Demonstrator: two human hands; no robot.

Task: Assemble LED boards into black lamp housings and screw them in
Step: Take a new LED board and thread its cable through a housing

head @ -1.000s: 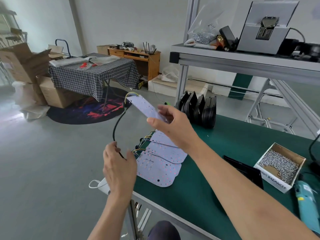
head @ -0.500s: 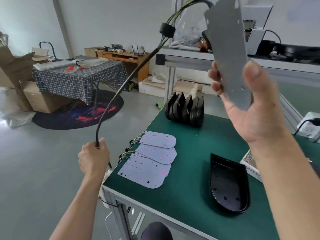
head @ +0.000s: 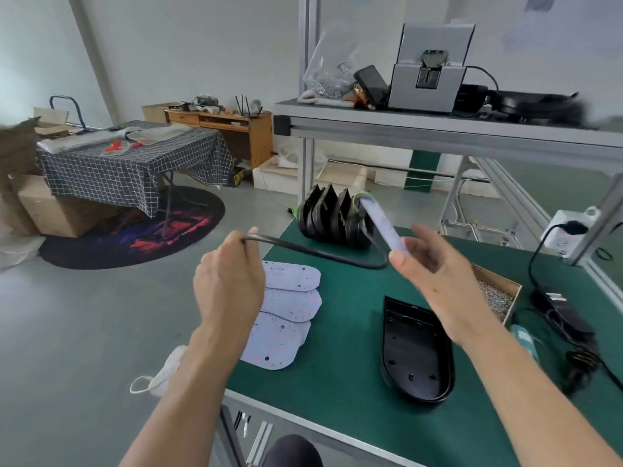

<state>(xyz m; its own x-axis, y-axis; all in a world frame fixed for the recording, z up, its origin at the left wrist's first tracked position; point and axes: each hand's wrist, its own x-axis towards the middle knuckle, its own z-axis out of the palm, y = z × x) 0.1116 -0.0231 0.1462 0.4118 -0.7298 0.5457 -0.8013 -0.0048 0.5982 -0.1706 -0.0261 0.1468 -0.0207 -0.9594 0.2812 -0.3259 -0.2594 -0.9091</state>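
The room was a pale-walled workshop with a grey floor, a checked-cloth table [head: 135,163] on a dark round rug [head: 135,230] to the left and a wooden desk [head: 232,129] behind it. The green counter [head: 337,365] filled the right, under an aluminium shelf [head: 438,129] crowded with boxes and a bag of hardware.

On the counter, a row of black housings [head: 333,217] stood on edge at the back. One open black lamp housing [head: 416,352] lay flat near the front, empty, with a box of screws [head: 495,291] just beside it on the right. Three spare LED boards [head: 286,311] overlapped at the left edge.

Half a second before, the right hand had held the LED board high, close to the camera; now it had come down to hover above and behind the open housing. The right hand [head: 435,274] pinched the held LED board [head: 382,227] at its lower end between thumb and fingers. The left hand [head: 229,281] gripped the board's black cable [head: 317,252], which had dropped from a steep sweep to a low sag between the hands. The board seemed ready to go into the housing, cable first to be routed.
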